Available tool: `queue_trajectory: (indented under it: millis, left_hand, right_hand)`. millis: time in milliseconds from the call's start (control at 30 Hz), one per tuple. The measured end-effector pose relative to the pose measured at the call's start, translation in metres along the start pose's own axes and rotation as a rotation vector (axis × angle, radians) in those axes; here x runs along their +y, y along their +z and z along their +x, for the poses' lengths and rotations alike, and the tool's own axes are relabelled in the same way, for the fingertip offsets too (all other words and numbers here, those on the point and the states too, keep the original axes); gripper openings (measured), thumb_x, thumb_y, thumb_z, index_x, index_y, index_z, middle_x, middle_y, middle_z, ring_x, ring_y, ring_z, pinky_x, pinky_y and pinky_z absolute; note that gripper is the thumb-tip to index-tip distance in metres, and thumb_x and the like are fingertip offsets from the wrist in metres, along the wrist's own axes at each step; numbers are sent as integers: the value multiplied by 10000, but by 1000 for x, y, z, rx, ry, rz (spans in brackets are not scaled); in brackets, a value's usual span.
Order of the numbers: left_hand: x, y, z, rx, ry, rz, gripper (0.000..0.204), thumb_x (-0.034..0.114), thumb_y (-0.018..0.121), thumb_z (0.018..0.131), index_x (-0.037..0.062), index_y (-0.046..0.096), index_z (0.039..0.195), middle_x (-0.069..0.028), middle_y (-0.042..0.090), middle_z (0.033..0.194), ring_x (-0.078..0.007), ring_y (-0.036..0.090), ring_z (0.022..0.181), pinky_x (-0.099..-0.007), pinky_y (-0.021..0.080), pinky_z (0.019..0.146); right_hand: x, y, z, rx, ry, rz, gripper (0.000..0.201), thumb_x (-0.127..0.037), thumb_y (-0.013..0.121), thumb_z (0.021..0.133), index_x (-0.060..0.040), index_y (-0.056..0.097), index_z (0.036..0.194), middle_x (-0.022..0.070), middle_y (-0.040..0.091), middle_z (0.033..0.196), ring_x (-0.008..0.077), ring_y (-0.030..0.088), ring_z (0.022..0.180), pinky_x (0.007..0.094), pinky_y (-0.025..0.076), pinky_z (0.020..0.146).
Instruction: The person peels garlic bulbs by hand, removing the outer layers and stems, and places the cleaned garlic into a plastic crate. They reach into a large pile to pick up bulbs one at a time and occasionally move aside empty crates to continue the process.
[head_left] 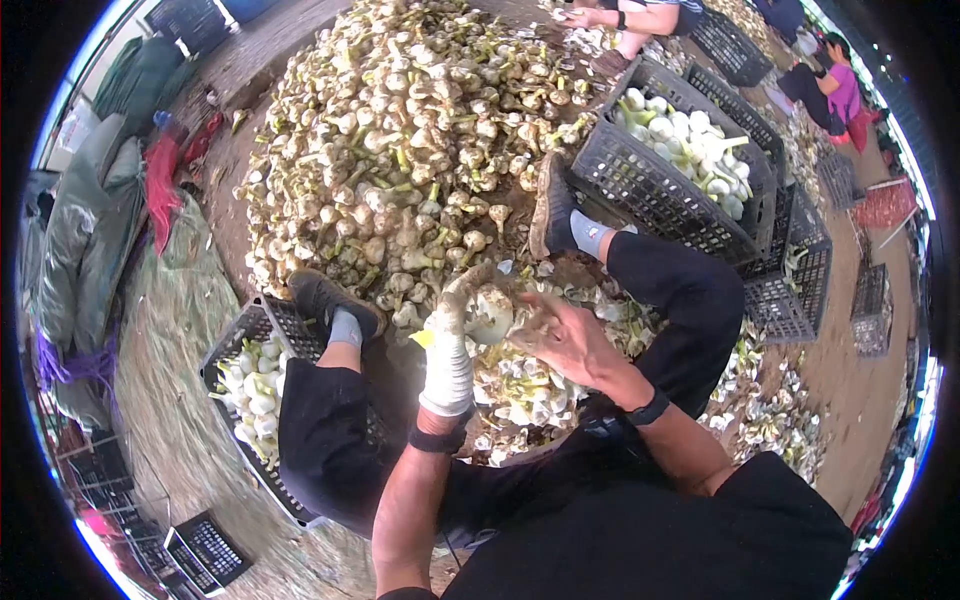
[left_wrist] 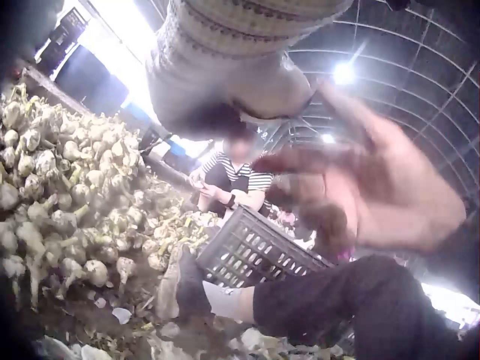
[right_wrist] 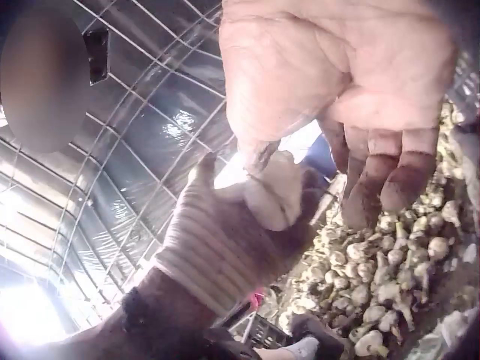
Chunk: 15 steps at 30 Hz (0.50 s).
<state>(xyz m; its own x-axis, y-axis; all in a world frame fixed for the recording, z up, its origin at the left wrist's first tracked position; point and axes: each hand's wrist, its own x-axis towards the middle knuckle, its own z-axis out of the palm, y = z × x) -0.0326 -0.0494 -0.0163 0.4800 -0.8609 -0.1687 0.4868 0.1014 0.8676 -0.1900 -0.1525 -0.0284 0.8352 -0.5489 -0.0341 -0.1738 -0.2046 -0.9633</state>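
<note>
My left hand (head_left: 450, 345), in a pale knitted glove with dirty fingers, holds a white garlic bulb (head_left: 490, 316) between my knees. In the right wrist view the bulb (right_wrist: 271, 201) sits in the gloved palm, with the left thumb raised beside it. My bare right hand (head_left: 572, 342) is close on the bulb's right side, its fingertips dark with soil. Its thumb reaches the bulb, while the other fingers bend loosely away from it. Beyond both hands rises a big heap of untrimmed garlic (head_left: 400, 150).
Black crates of cleaned garlic stand at the left (head_left: 290, 500) and at the upper right (head_left: 650, 185). Loose skins (head_left: 540, 400) litter the ground between my legs. Green sacks (head_left: 85, 250) lean at the far left. Other people sit farther back, one in a striped top (left_wrist: 259, 180).
</note>
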Motion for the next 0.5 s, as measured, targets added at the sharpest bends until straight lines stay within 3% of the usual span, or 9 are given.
queue_trajectory:
  millis: [33,67,100,133,167,233,300,367,500]
  left_hand:
    - [-3,0,0,-11,-37,35,574,477,393,1023,23,506,1355,-102,560,1317,-186,547,1160,-328,448,979]
    - [-6,0,1,-19,-71,67,558,469,375,1031,35,509,1354,-101,551,1328,-195,539,1174,-345,437,999]
    - [-11,2,5,-36,141,274,558,482,401,1020,34,522,1331,-101,557,1306,-194,532,1180,-337,446,988]
    - [-11,2,5,-38,137,274,558,482,401,1020,34,522,1331,-101,557,1306,-194,532,1180,-337,446,988]
    - [-12,0,3,-49,119,273,554,480,415,1016,31,525,1322,-99,558,1298,-184,530,1178,-329,458,969]
    - [1,6,-13,1,-45,184,580,504,405,1011,25,534,1313,-85,586,1245,-157,554,1128,-303,490,902]
    - [-1,1,-12,8,-65,174,604,524,388,1010,24,538,1312,-83,599,1227,-154,572,1094,-297,494,896]
    - [8,9,-8,-35,-37,56,670,573,337,1006,16,543,1316,-88,622,1205,-153,611,1025,-284,503,887]
    - [8,9,-8,30,-63,57,671,570,347,1006,13,532,1330,-107,613,1236,-160,615,1036,-294,502,895]
  right_hand:
    - [-2,6,5,87,-194,274,522,-281,699,828,34,529,1208,222,658,788,367,646,632,395,536,629]
    - [-11,10,10,96,-192,275,522,-281,699,828,34,529,1208,222,658,788,367,646,632,395,536,629]
    - [-23,13,15,183,-189,-21,438,-238,695,816,34,563,1133,218,643,756,350,640,606,392,515,584]
    - [-33,15,18,263,-182,-317,355,-194,692,805,34,596,1058,215,628,724,333,634,580,390,494,538]
    - [-37,17,20,309,-192,-338,256,-147,675,788,32,609,957,206,588,664,334,610,541,418,456,503]
    - [-29,19,16,253,-164,-336,263,-138,680,783,36,608,967,181,588,649,297,598,518,402,451,487]
    - [-26,16,14,203,-150,-339,271,-129,686,779,39,607,976,157,588,633,261,586,495,386,445,471]
    - [-33,9,10,155,-17,-126,251,-70,672,784,42,609,1000,96,601,628,163,564,499,336,433,456]
    - [-7,7,1,296,45,-91,201,-24,648,833,32,599,1021,52,615,668,121,577,552,300,451,470]
